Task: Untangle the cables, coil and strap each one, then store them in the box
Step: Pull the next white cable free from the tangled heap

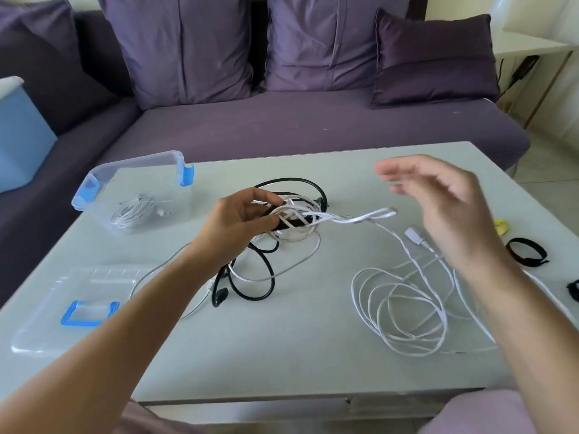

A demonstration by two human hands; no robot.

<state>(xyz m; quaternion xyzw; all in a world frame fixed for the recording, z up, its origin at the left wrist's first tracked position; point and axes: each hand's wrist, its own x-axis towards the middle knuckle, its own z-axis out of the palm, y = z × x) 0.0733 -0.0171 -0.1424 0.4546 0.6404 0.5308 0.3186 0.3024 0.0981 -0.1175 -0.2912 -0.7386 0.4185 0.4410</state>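
- Left hand (244, 217) first: what has it got?
- It grips the knot of white and black cables (294, 219), fingers curled round the strands. The knot is lifted a little off the pale grey table (282, 355) near the centre. Black loops hang from it toward six o'clock.
- And the right hand (445, 208)?
- Empty, fingers spread and relaxed, in the air at about two o'clock. It's blurred, so I can't be sure, but it seems just beside the free white cable end (383, 212) that sticks out of the knot toward three o'clock, and not touching it.
- Which step, then?
- Untangling, I'd say. One coiled white cable (134, 211) already lies in the clear plastic box with blue latches (138, 160) at ten o'clock. The box's clear lid with a blue handle (40, 327) is at eight. A loose white cable (401, 308) sprawls at four o'clock, unstrapped. Black looped straps (526, 250) wait at three o'clock by the edge.
- Next move?
- Probably pinch that free end and draw it back through the loops while the left hand steadies the knot. It should go gently, so nothing tightens.
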